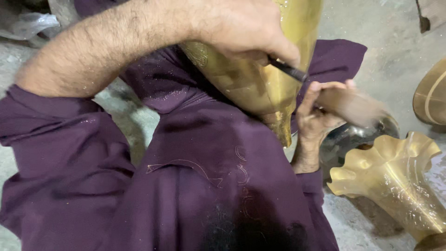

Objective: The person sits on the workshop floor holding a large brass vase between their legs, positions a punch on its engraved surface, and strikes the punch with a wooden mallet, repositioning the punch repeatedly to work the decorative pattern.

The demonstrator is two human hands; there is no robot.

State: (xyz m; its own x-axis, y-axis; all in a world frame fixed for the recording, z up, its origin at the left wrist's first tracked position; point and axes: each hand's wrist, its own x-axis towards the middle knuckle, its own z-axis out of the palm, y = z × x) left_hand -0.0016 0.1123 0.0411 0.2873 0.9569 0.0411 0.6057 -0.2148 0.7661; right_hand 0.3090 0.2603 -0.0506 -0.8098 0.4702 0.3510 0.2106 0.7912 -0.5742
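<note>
A tall brass vase (260, 79) lies tilted across my lap, its narrow end pointing down toward my knees. My left hand (237, 28) rests on the vase's body and pinches a thin dark metal punch (289, 69) against the brass. My right hand (316, 116) grips a wooden mallet (353, 106), which is blurred with motion just right of the punch. I wear dark purple clothing (186, 186) dusted with fine metal specks.
A second brass vase with a wavy flared rim (395, 176) lies on the grey concrete floor at the right. A dark shiny round vessel (353, 139) sits behind it. Another brass piece (432, 97) shows at the right edge.
</note>
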